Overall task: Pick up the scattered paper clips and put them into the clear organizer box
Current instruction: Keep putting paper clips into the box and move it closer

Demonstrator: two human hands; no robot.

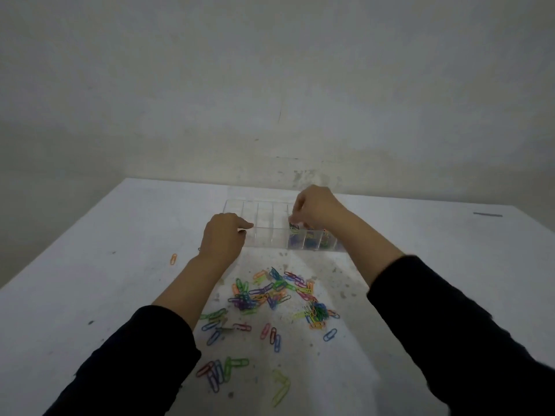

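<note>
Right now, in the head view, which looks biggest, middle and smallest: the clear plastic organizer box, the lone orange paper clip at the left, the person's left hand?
1. Clear plastic organizer box
2. Left hand, though nearer the camera
3. Lone orange paper clip

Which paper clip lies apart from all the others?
The orange paper clip, alone on the table left of the left hand; the other loose clips lie between the forearms.

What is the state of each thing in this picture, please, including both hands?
Clear organizer box: open, no lid visible; right compartments hold clips, left ones look empty.
Scattered paper clips: lying loose on the table.
Orange clip: lying alone, far left.
Left hand: touches the box's left end.
Right hand: fingers pinched over a right compartment.
</note>
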